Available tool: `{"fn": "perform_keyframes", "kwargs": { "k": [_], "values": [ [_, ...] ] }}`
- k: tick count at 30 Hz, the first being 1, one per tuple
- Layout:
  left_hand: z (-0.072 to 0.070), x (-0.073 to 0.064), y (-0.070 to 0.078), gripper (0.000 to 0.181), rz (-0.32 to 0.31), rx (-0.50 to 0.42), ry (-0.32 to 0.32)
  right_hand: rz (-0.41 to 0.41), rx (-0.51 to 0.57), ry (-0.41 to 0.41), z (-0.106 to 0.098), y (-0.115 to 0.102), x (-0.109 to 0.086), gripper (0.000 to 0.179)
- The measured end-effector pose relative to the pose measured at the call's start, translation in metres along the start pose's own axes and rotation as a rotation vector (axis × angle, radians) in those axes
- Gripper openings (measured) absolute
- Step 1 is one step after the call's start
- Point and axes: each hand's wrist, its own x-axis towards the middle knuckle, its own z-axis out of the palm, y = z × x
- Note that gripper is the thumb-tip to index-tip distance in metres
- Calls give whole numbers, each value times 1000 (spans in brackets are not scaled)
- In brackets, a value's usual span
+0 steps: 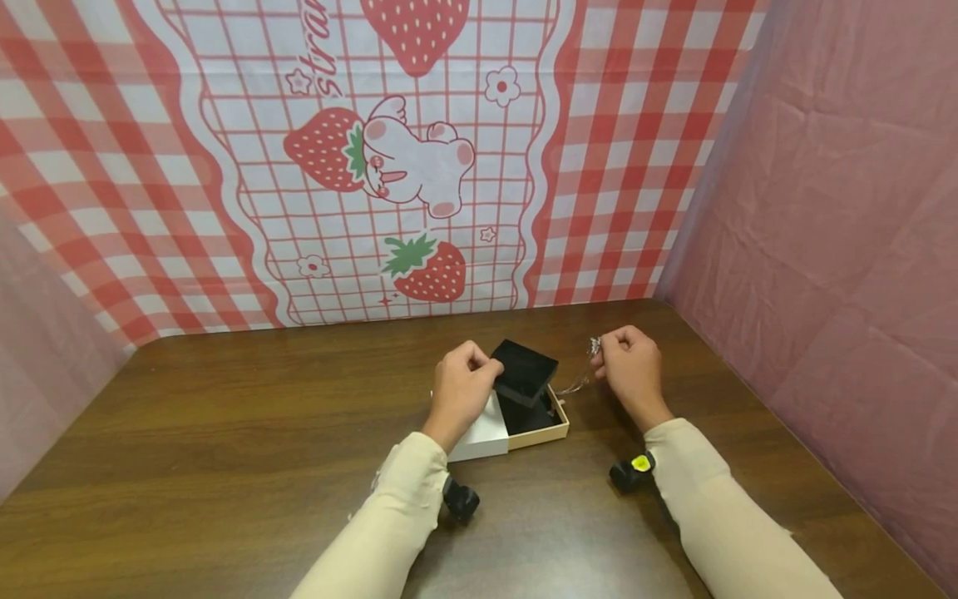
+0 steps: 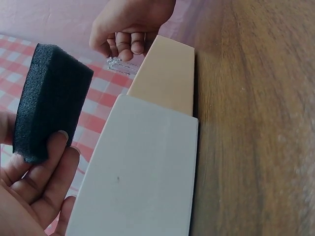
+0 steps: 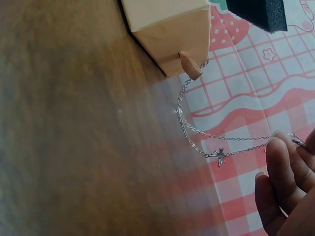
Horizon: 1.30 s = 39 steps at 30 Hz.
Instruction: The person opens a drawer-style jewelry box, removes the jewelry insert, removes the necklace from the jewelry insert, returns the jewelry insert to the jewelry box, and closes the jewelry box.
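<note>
My left hand (image 1: 462, 389) pinches a black foam pad (image 1: 525, 370) by its edge, tilted above a small drawer box. The box has a white sleeve (image 1: 482, 434) and a tan drawer (image 1: 540, 434) slid partly out to the right, with a black interior. To the right of it, my right hand (image 1: 632, 366) pinches a silver chain necklace (image 1: 575, 387). In the right wrist view a butterfly charm (image 3: 220, 156) hangs on the chain, which loops up to the drawer's front beside a tan pull tab (image 3: 191, 66). The chain's far end is hidden behind the drawer.
The box stands on a brown wooden table (image 1: 224, 433). A red-and-white checked cloth (image 1: 621, 150) with strawberries hangs along the back edge, and a pink cloth (image 1: 838, 249) hangs at the right. Each wrist wears a small black camera (image 1: 460, 499).
</note>
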Motion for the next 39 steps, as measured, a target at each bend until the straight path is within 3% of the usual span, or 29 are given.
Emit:
{"fn": "perform_keyframes", "kwargs": {
  "k": [39],
  "values": [
    [1,-1,0,13,-15,-1,-15,6,51,83,-4,2,2,23]
  ]
}}
